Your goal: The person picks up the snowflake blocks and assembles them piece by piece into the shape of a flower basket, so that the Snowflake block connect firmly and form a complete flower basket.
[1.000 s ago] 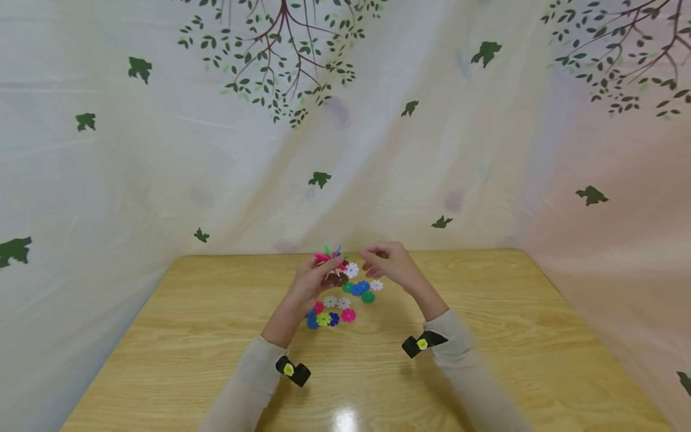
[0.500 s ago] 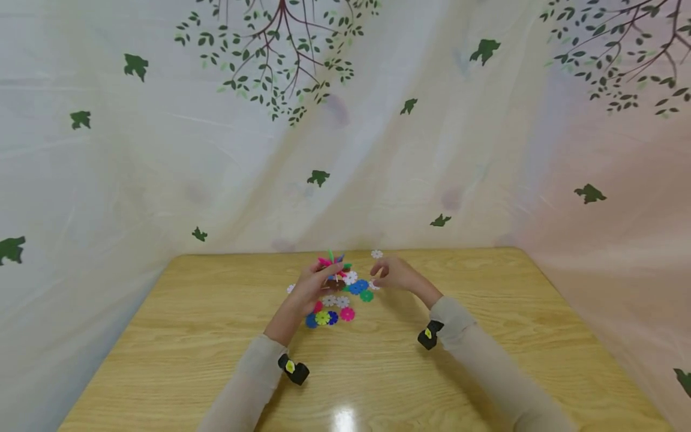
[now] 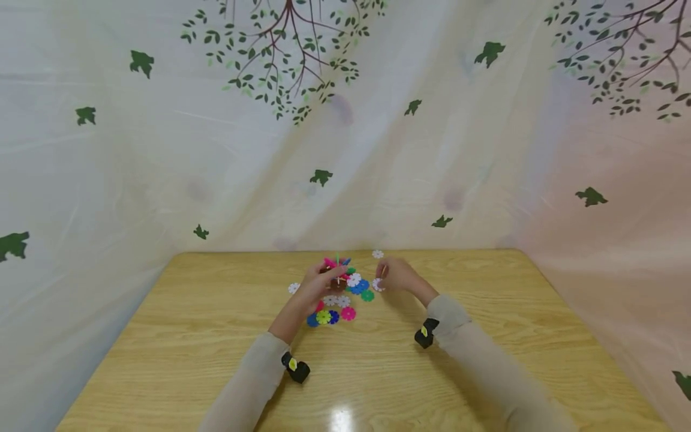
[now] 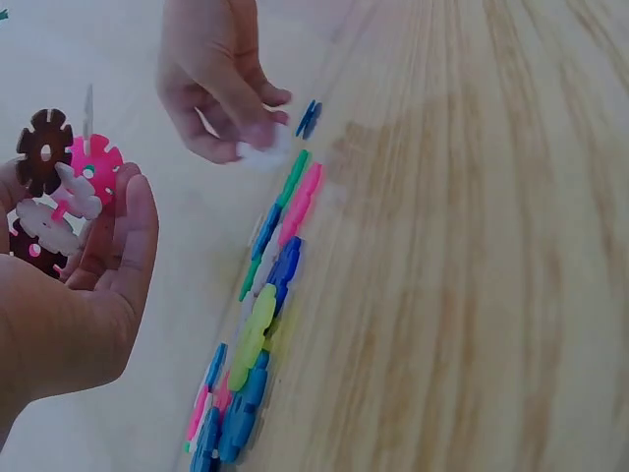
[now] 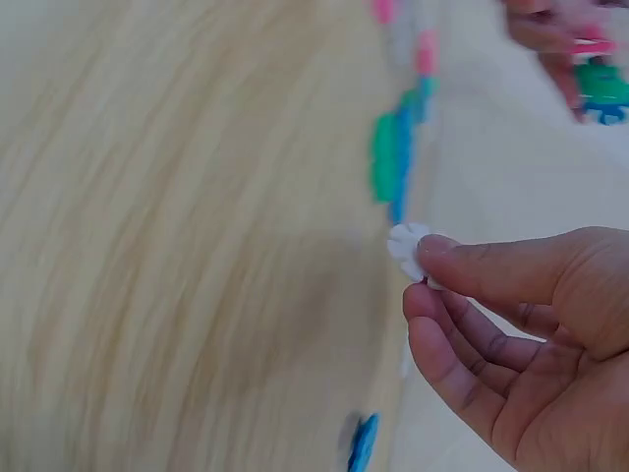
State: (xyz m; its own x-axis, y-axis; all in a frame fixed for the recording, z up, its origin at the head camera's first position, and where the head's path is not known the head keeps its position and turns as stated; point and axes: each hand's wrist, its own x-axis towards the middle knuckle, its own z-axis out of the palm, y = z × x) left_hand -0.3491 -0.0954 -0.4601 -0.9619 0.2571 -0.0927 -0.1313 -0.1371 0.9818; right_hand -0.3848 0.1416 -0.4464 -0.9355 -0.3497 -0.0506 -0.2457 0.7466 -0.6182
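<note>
My left hand (image 3: pixel 315 287) holds a cluster of joined snowflake discs (image 4: pixel 67 187), with brown, pink and white ones showing in the left wrist view. Part of this cluster is covered by the fingers. To its right, my right hand (image 3: pixel 402 276) pinches a white snowflake disc (image 5: pixel 406 251) between thumb and fingertips, low over the table. Between and below the hands lie loose discs: blue (image 3: pixel 358 287), green (image 3: pixel 367 296), pink (image 3: pixel 348 314), yellow (image 3: pixel 323 317) and several white (image 3: pixel 344 302).
The wooden table (image 3: pixel 227 348) ends at a fabric backdrop (image 3: pixel 259 180) printed with leaves. One white disc (image 3: pixel 378 254) lies near the far edge, another white disc (image 3: pixel 294 288) left of the left hand. Each wrist wears a black camera (image 3: pixel 296 368).
My right hand has come down from beside the cluster to the table and now pinches a white disc. The left hand keeps hold of the cluster, slightly lower and further right.
</note>
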